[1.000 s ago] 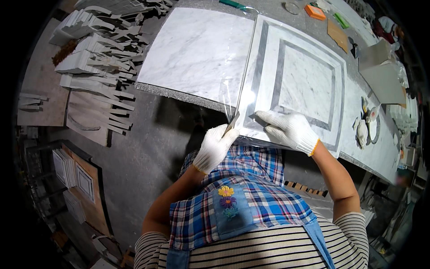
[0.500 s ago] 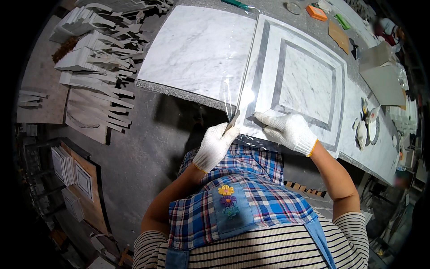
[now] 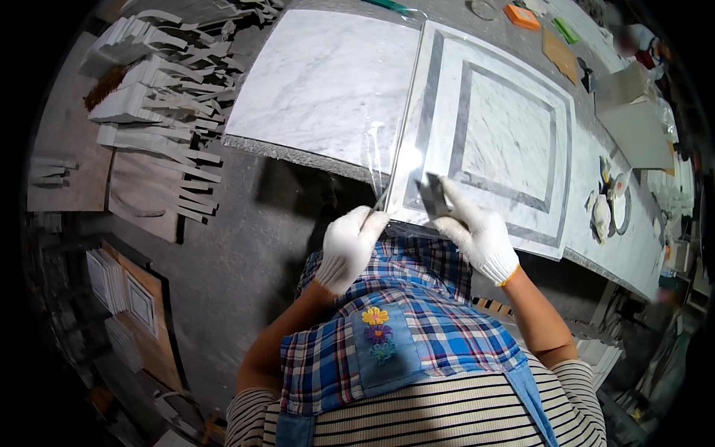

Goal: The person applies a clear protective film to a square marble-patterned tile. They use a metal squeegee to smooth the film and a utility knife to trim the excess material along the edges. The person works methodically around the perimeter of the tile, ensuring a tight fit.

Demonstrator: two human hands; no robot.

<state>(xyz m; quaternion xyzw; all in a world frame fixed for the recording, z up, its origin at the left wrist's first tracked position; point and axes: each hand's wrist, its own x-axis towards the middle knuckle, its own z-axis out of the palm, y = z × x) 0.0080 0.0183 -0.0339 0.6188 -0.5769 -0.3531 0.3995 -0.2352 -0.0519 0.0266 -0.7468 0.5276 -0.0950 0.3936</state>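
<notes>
Head view: my left hand [image 3: 348, 249] in its white glove pinches the near edge of a clear plastic film [image 3: 387, 160] that lies over the seam between the plain marble slab [image 3: 320, 82] and the framed marble tile [image 3: 506, 141]. The fingers are closed tight on that edge at the bench's front rim. My right hand [image 3: 477, 235] has its fingers curled round a small dark flat scraper [image 3: 432, 195], blade pressed on the tile's near left corner, just beside the film.

To do this well, I judge I should keep the film taut with the left hand, hold the blade low and flat, and push in even strokes away from the corner so nothing creases.

Further along the bench, at the far edge, sit an orange rectangular block [image 3: 521, 15], a green flat strip [image 3: 566, 30] and a brown card sheet [image 3: 558, 54]. A grey box-shaped piece [image 3: 633, 119] stands to the right. I can make out no labels or signs.
</notes>
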